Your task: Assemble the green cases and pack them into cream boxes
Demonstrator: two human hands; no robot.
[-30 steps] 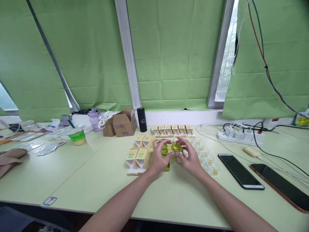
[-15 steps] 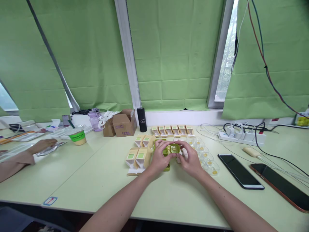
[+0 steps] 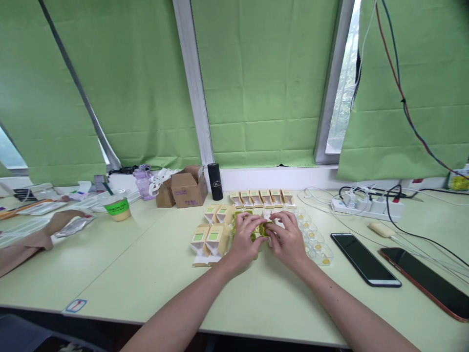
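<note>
Between my two hands is a small olive-green square cup [image 3: 264, 229], partly covered by fingers. My left hand [image 3: 245, 240] pinches its left side, and my right hand [image 3: 287, 238] grips the right side. Under and behind the left hand are more olive-green pieces [image 3: 238, 218], mostly hidden. Left of them stand small folded cardboard boxes [image 3: 219, 237] with green label squares. To the right lie clear plastic cups [image 3: 315, 239] with yellow centres, in rows. A row of open cardboard boxes [image 3: 262, 198] stands behind my hands.
Two phones [image 3: 364, 259] [image 3: 427, 281] and a white power strip [image 3: 370, 208] with cables are at the right. A black bottle [image 3: 215, 182], a brown carton [image 3: 189, 188] and a drink cup [image 3: 117, 208] stand to the left. Another person's hand [image 3: 64, 222] holds a silvery packet at far left.
The green cup has tilted, so its open inside no longer faces me as plainly. My right fingers have shifted over it. The other person's packet has moved slightly.
</note>
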